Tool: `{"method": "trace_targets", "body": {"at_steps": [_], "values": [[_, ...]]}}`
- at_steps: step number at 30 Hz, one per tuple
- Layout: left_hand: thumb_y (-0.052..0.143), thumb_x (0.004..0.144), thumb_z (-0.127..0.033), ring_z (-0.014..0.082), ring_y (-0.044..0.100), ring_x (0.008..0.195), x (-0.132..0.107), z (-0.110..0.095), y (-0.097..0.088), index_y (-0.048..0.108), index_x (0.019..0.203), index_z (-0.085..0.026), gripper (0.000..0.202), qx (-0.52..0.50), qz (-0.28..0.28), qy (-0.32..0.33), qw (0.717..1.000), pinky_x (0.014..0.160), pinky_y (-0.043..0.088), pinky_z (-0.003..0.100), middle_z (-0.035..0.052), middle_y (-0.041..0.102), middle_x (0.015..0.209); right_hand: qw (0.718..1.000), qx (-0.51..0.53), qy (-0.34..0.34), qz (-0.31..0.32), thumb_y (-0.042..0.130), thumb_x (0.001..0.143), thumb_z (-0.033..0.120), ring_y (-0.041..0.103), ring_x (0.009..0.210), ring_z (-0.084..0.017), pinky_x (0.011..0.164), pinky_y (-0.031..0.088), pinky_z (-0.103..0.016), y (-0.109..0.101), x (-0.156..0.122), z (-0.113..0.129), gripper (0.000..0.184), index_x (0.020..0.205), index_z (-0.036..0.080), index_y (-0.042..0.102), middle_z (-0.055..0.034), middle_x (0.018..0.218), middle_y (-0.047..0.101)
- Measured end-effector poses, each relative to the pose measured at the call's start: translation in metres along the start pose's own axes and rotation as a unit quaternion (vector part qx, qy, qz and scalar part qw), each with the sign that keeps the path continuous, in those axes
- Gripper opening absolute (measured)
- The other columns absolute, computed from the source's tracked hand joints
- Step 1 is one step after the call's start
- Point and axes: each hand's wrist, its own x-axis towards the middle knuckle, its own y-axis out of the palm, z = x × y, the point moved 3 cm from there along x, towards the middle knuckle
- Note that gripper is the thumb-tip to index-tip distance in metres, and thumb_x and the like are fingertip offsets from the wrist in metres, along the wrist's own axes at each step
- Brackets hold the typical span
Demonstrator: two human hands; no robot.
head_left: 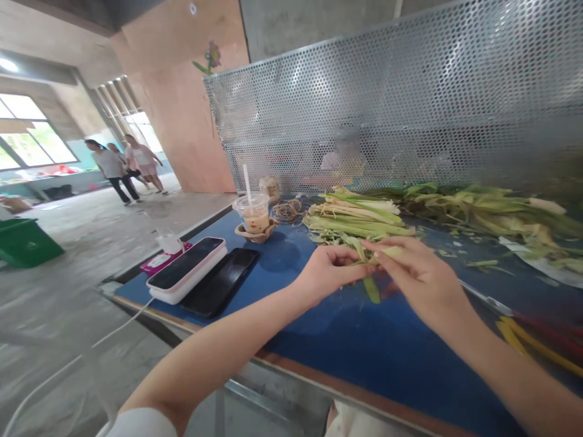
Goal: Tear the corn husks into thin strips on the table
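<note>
Both hands meet over the blue tabletop [282, 321]. My left hand [324, 274] is closed, thumb and index finger pinching a narrow green leaf strip [372, 290] whose end hangs below the fingers. My right hand [421, 276] is closed on the same strip, with a pale green piece showing along its fingers. Just beyond them lies a stack of green and whitish stalks [355, 215], with short curled trimmings at its near side. To the right of the stack spreads a heap of long, limp, husk-like leaves [496, 212].
A plastic cup with a straw [255, 215] stands left of the stalks beside tangled brown twine [289, 210]. Two phone-like devices [221, 282] lie at the left edge, one cabled. Red and yellow handles [542, 349] lie right. A perforated metal panel [387, 109] backs the table; people [109, 164] walk beyond.
</note>
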Motion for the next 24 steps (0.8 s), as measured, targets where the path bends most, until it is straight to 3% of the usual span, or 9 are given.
{"method": "trace_targets", "body": {"at_steps": [5, 7, 11, 16, 20, 24], "values": [[0.073, 0.056, -0.036, 0.005, 0.043, 0.043, -0.001, -0.003, 0.0, 0.058, 0.06, -0.012, 0.028, -0.003, 0.009, -0.033, 0.999, 0.045, 0.029, 0.02, -0.004, 0.053, 0.045, 0.995, 0.081, 0.038, -0.039, 0.057, 0.074, 0.044, 0.056, 0.064, -0.015, 0.045, 0.056, -0.028, -0.01, 0.001, 0.003, 0.027, 0.09, 0.026, 0.07, -0.0074, 0.109, 0.051], [0.071, 0.06, -0.036, 0.0046, 0.042, 0.043, -0.003, -0.005, -0.001, 0.06, 0.061, -0.012, 0.026, 0.01, 0.025, -0.032, 0.999, 0.045, 0.027, 0.02, -0.0022, 0.056, 0.049, 0.992, 0.101, 0.056, -0.04, 0.059, 0.072, 0.044, 0.055, 0.06, -0.013, 0.045, 0.055, -0.029, -0.011, 0.002, 0.002, 0.028, 0.09, 0.025, 0.069, -0.0067, 0.1, 0.054], [0.064, 0.068, -0.037, 0.0047, 0.038, 0.047, -0.006, -0.013, -0.005, 0.065, 0.066, -0.012, 0.025, 0.034, 0.074, -0.003, 0.997, 0.047, 0.027, 0.021, 0.001, 0.06, 0.059, 0.983, 0.153, 0.1, 0.03, 0.052, 0.076, 0.049, 0.054, 0.057, -0.014, 0.051, 0.053, -0.029, -0.004, 0.005, -0.004, 0.038, 0.095, 0.019, 0.067, -0.0042, 0.07, 0.057], [0.055, 0.076, -0.033, 0.0059, 0.038, 0.051, -0.007, -0.018, -0.006, 0.065, 0.075, -0.012, 0.023, 0.068, 0.126, 0.017, 0.99, 0.049, 0.028, 0.021, -0.0007, 0.054, 0.059, 0.986, 0.089, 0.079, 0.115, 0.056, 0.073, 0.05, 0.06, 0.069, -0.019, 0.063, 0.05, -0.03, 0.007, 0.004, -0.006, 0.037, 0.088, 0.018, 0.067, -0.005, 0.072, 0.065], [0.057, 0.076, -0.025, 0.0076, 0.049, 0.058, -0.007, -0.016, -0.004, 0.052, 0.088, -0.014, 0.017, 0.035, 0.134, 0.023, 0.99, 0.057, 0.035, 0.02, -0.001, 0.057, 0.065, 0.988, 0.074, 0.082, 0.111, 0.064, 0.067, 0.043, 0.06, 0.067, -0.018, 0.061, 0.049, -0.03, 0.009, 0.005, -0.011, 0.041, 0.101, 0.019, 0.063, -0.004, 0.078, 0.068], [0.057, 0.076, -0.019, 0.0098, 0.055, 0.065, -0.009, -0.016, -0.004, 0.03, 0.102, -0.018, 0.037, 0.031, 0.11, 0.036, 0.993, 0.063, 0.039, 0.023, 0.0015, 0.064, 0.071, 0.989, 0.059, 0.075, 0.117, 0.063, 0.068, 0.042, 0.059, 0.061, -0.017, 0.058, 0.047, -0.029, 0.009, 0.005, -0.011, 0.028, 0.081, 0.018, 0.067, -0.0035, 0.069, 0.067]]}}
